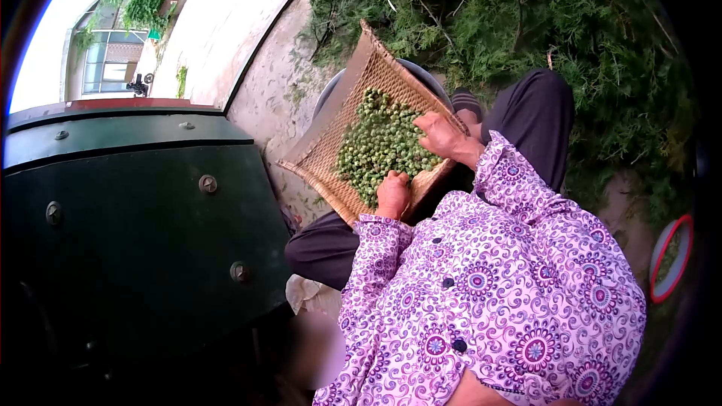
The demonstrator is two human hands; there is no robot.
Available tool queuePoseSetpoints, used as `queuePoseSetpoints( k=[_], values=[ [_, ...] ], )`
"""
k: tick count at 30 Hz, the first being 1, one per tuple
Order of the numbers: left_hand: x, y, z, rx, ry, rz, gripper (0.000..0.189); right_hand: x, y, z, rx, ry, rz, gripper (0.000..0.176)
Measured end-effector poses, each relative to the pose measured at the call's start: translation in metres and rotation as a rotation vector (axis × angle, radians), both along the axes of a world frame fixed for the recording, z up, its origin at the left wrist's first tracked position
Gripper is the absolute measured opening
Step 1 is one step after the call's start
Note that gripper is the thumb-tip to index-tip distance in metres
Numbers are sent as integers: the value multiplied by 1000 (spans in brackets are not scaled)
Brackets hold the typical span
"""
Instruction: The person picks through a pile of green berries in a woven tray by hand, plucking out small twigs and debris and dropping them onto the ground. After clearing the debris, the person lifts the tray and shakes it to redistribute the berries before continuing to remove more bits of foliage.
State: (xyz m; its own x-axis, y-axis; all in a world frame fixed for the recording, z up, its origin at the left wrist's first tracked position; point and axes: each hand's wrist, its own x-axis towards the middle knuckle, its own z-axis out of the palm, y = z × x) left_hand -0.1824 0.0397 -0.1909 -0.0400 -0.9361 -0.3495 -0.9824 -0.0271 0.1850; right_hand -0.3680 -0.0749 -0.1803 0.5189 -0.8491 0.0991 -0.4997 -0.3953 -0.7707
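Note:
A woven wicker winnowing basket [310,156] is tilted across my lap, with a heap of small round green cones [380,135] spread inside it. My left hand [393,194] is closed at the near, lower edge of the heap, its fingers curled down against the cones. Over the right side of the heap is my right hand [442,136], fingers bent together and touching or just above the cones. What either hand holds is hidden by its fingers. Beneath the basket, part of a round metal basin [328,99] shows.
Cut evergreen branches [481,15] are piled beyond the basket and to the right. A dark green metal panel with studs [135,233] stands close on the left. At the far right is a red-rimmed container [670,259] with green bits inside. Concrete ground [274,68] lies behind the basket.

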Motion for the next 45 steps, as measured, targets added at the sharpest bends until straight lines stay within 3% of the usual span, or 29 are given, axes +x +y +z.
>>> queuePoseSetpoints(
  k=[5,12,16,18,20,22,23,24,26,32,34,38,40,42,45],
  values=[
    [-3,2,-10,-17,-179,-179,12,21,8,-11,72,138,103,12],
    [-5,4,-10,30,-197,-211,16,56,24,-23,-81,394,229,16],
    [1,5,-14,81,-199,-115,14,56,24,-36,-75,345,196,16],
    [10,10,-16,-87,69,157,14,56,21,-39,18,299,160,10],
    [26,8,-21,-67,547,528,16,55,16,-46,160,192,64,10],
    [27,-3,11,57,964,910,17,54,6,-41,366,75,95,13],
    [39,-4,8,46,1133,945,20,52,0,-36,504,50,119,15],
    [43,-7,12,30,1231,1024,18,50,0,-27,1076,-253,22,15],
    [44,-11,27,-9,1432,1020,18,43,0,-10,1332,-511,46,17],
    [10,-30,59,5,1472,866,18,42,14,-7,1626,-848,78,18],
    [-1,-34,62,-3,1568,836,18,41,16,-10,1623,-869,133,22],
    [1,-39,62,-45,1516,880,18,40,4,-21,1519,-787,-109,27],
    [1,-40,62,-84,1468,887,18,37,-4,-24,1066,-447,-234,32],
    [6,-40,57,-105,1318,913,19,39,-3,-19,1112,-568,-227,36],
    [-1,-39,57,-65,1284,851,18,42,10,9,1128,-591,-3,38]
  ],
)
